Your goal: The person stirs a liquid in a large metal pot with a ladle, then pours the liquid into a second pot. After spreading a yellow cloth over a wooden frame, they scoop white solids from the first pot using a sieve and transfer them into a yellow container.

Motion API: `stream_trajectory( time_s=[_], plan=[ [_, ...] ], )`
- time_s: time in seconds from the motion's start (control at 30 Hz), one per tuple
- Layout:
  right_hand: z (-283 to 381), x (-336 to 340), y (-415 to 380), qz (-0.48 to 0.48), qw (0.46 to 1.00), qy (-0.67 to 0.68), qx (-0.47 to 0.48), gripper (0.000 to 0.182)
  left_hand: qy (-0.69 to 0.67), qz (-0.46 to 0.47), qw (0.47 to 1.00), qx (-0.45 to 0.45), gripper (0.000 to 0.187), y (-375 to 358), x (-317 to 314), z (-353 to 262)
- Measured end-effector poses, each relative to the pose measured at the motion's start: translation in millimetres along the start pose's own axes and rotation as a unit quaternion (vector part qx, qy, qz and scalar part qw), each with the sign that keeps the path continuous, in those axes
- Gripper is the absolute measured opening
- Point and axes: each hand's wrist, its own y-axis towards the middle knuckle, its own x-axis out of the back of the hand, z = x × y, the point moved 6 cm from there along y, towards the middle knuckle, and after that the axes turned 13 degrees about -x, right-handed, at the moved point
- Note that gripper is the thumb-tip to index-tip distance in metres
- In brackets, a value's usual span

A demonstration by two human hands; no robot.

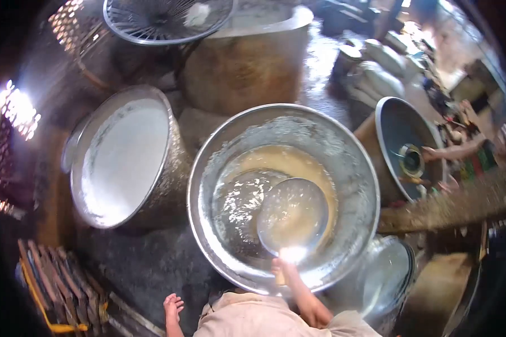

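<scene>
My right hand [287,268] is closed around the short handle of a wide, round metal ladle [293,216]. The ladle's bowl lies over cloudy tan liquid [281,154] inside a large metal pot [351,151] in front of me. Darker, shiny liquid shows to the left of the ladle. My left hand [174,304] hangs beside my body at the lower left, away from the pot. Its fingers are loosely bent and apart, with nothing visible in them.
Left stands a vat of white liquid [123,163]. Behind the pot are a big drum [244,73] and a slatted basket [163,40]. At right, another person's hand [430,154] touches a round vessel in a tub [391,140]. Wooden slats [59,283] lie lower left.
</scene>
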Motion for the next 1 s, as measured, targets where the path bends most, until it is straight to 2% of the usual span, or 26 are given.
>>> stream_trajectory(
  time_s=[0.2, 0.33, 0.37, 0.4, 0.47, 0.53, 0.57, 0.6, 0.63, 0.67, 0.7, 0.73, 0.77, 0.8, 0.83, 0.87, 0.93, 1.0],
  plan=[
    [34.0, 66.2, -122.6, -0.114, 0.987, 0.045, 0.106, 0.007, -0.041, 0.111, 0.992, -0.041, 0.025, 66.1, -35.7, -1.7],
    [46.2, 122.1, -172.6, -0.103, 0.980, 0.094, 0.141, 0.005, -0.058, 0.112, 0.992, -0.012, 0.021, 75.0, -30.1, 16.8],
    [49.6, 139.4, -171.5, -0.038, 0.981, 0.135, 0.131, 0.006, -0.073, 0.104, 0.992, 0.014, 0.011, 75.1, -24.7, 24.3],
    [50.5, 142.7, -184.1, -0.026, 0.976, 0.182, 0.115, 0.008, -0.112, 0.189, 0.975, 0.035, 0.009, 99.9, -18.1, 49.3],
    [58.3, 142.8, -204.7, 0.074, 0.958, 0.256, 0.105, 0.011, -0.103, 0.171, 0.978, 0.064, 0.016, 62.4, 0.2, 36.7],
    [69.0, 132.5, -228.1, 0.153, 0.927, 0.335, 0.072, 0.014, -0.117, 0.192, 0.972, 0.071, 0.017, 73.4, 14.3, 54.4],
    [79.0, 129.6, -234.4, 0.234, 0.905, 0.352, 0.056, 0.011, -0.133, 0.204, 0.967, 0.078, 0.019, 79.4, 21.1, 62.8],
    [87.6, 128.1, -244.3, 0.253, 0.893, 0.359, 0.094, 0.006, -0.135, 0.198, 0.968, 0.078, 0.019, 75.7, 24.4, 57.2],
    [99.1, 126.9, -252.5, 0.285, 0.879, 0.344, 0.166, 0.006, -0.129, 0.154, 0.976, 0.083, 0.019, 59.3, 31.5, 40.0],
    [104.9, 115.9, -257.9, 0.353, 0.853, 0.359, 0.139, 0.008, -0.127, 0.100, 0.983, 0.091, 0.019, 40.3, 45.9, 30.3],
    [113.0, 102.2, -263.7, 0.405, 0.834, 0.326, 0.183, 0.007, -0.107, 0.113, 0.977, 0.142, 0.010, 99.0, 50.3, 81.3],
    [120.3, 83.0, -262.9, 0.451, 0.819, 0.302, 0.187, 0.007, -0.135, 0.120, 0.981, 0.073, 0.011, 86.8, 53.8, 67.4],
    [119.5, 79.0, -258.6, 0.372, 0.838, 0.294, 0.271, 0.006, -0.095, 0.055, 0.992, 0.060, 0.015, 81.5, 58.9, 58.9],
    [121.8, 71.5, -244.8, 0.366, 0.844, 0.283, 0.270, 0.011, -0.126, 0.086, 0.988, 0.041, 0.026, 83.3, 60.2, 55.7],
    [120.1, 68.7, -225.0, 0.244, 0.894, 0.213, 0.310, 0.012, -0.098, 0.051, 0.993, 0.033, 0.029, 78.3, 60.4, 54.7],
    [118.5, 64.7, -202.8, 0.123, 0.920, 0.131, 0.349, 0.014, -0.067, 0.018, 0.997, 0.026, 0.032, 74.5, 60.1, 42.8],
    [97.1, 41.5, -139.9, 0.104, 0.947, 0.147, 0.266, 0.019, -0.076, 0.007, 0.997, 0.016, 0.031, 57.7, 47.4, 16.6],
    [74.8, 37.5, -81.0, -0.019, 0.976, 0.010, 0.219, 0.015, -0.071, -0.006, 0.997, 0.014, 0.029, 48.6, 33.5, 3.7]
  ],
)
